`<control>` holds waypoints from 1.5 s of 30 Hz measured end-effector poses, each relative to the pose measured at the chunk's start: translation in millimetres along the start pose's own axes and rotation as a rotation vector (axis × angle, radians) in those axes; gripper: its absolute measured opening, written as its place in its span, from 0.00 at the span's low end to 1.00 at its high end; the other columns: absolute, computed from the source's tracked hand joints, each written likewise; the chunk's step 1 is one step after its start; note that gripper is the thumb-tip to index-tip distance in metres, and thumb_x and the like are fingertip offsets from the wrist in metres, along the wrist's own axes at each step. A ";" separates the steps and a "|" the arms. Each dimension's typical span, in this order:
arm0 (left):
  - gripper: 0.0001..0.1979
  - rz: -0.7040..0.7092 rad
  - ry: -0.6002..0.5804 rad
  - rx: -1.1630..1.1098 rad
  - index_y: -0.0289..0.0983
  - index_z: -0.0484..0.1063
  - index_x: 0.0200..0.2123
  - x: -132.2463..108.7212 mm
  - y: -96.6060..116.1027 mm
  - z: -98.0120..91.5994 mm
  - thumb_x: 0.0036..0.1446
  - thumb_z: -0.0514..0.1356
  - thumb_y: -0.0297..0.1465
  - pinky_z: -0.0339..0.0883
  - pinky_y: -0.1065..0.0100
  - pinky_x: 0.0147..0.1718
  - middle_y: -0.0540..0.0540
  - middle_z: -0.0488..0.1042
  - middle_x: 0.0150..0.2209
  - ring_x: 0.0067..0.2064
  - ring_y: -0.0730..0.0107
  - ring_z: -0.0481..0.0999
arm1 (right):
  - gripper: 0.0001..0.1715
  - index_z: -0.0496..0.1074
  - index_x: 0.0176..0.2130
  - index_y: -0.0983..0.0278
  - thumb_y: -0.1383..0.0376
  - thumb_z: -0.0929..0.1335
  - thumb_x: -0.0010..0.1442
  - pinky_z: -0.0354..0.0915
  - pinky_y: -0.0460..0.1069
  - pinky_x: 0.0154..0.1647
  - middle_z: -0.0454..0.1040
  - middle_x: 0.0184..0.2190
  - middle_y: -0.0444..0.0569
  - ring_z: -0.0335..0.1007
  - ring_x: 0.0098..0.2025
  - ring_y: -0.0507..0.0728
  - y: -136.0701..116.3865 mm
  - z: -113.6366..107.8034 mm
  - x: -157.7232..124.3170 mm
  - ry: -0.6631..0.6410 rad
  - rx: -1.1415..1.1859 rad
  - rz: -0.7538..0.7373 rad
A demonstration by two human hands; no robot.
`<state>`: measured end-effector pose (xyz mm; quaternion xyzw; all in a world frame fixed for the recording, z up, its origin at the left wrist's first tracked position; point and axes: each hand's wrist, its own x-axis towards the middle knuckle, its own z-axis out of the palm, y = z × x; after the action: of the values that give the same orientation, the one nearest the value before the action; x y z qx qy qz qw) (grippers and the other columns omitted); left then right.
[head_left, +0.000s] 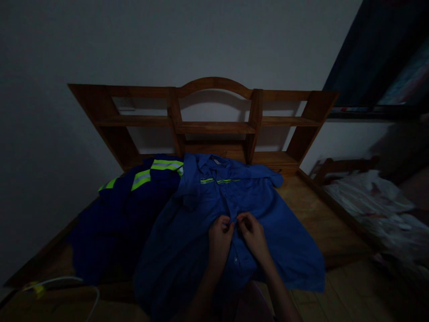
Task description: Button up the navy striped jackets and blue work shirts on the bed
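Observation:
A blue short-sleeved work shirt [271, 214] lies front up across the wooden desk, its collar towards the shelf and its lower edge hanging over the near side. Thin yellow-green piping crosses its chest. My left hand [220, 232] pinches the front placket about halfway down. Close beside it, my right hand [250, 228] grips the same placket from the other side, fingertips pressed together on the cloth. Whether a button sits between the fingers is too small and dark to tell. One button shows on the placket below my hands.
A dark blue garment [124, 223] with reflective yellow-green bands lies heaped to the left. Behind stands a wooden shelf unit [214, 127] against the wall. White plastic bags [372, 192] rest at the right near a wooden chair. A white cable [67, 279] curls at the lower left.

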<state>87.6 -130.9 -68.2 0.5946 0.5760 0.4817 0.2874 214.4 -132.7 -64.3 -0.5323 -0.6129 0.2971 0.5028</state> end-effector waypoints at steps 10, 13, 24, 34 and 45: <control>0.07 0.006 -0.017 0.017 0.37 0.70 0.35 -0.2 -1.3 0.0 0.53 0.57 0.32 0.64 0.70 0.32 0.47 0.75 0.31 0.31 0.69 0.74 | 0.09 0.68 0.37 0.63 0.67 0.60 0.57 0.62 0.46 0.36 0.72 0.34 0.46 0.68 0.35 0.53 -0.7 -0.2 -0.4 -0.008 0.000 -0.002; 0.07 0.012 -0.021 0.016 0.37 0.70 0.35 -0.1 0.2 -0.5 0.53 0.56 0.33 0.63 0.70 0.32 0.47 0.75 0.30 0.31 0.68 0.74 | 0.09 0.68 0.37 0.63 0.67 0.60 0.58 0.62 0.46 0.35 0.72 0.33 0.46 0.68 0.34 0.54 -1.1 -0.5 -0.2 -0.020 0.004 0.009; 0.07 0.007 -0.034 0.035 0.37 0.70 0.35 -0.1 2.1 -0.7 0.53 0.56 0.32 0.63 0.70 0.32 0.47 0.75 0.31 0.31 0.69 0.74 | 0.09 0.68 0.37 0.63 0.66 0.60 0.59 0.61 0.45 0.33 0.71 0.32 0.45 0.67 0.32 0.53 -2.1 -0.8 -0.5 -0.035 -0.009 0.021; 0.08 0.008 -0.031 0.049 0.37 0.70 0.36 0.1 -0.1 0.1 0.54 0.55 0.32 0.64 0.70 0.33 0.47 0.75 0.32 0.32 0.69 0.74 | 0.09 0.68 0.38 0.63 0.67 0.60 0.58 0.61 0.45 0.34 0.72 0.32 0.45 0.68 0.33 0.52 -4.3 -1.9 -0.7 -0.039 0.004 0.031; 0.07 0.014 -0.029 0.035 0.37 0.70 0.35 0.0 1.9 -0.3 0.53 0.56 0.32 0.63 0.71 0.32 0.48 0.74 0.31 0.31 0.70 0.74 | 0.08 0.68 0.37 0.63 0.67 0.60 0.58 0.61 0.45 0.34 0.71 0.31 0.44 0.67 0.33 0.52 -1.9 -0.5 -0.8 -0.034 0.001 0.021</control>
<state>88.0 -131.3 -66.4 0.6104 0.5759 0.4648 0.2822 214.1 -134.0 -62.6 -0.5332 -0.6156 0.3119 0.4894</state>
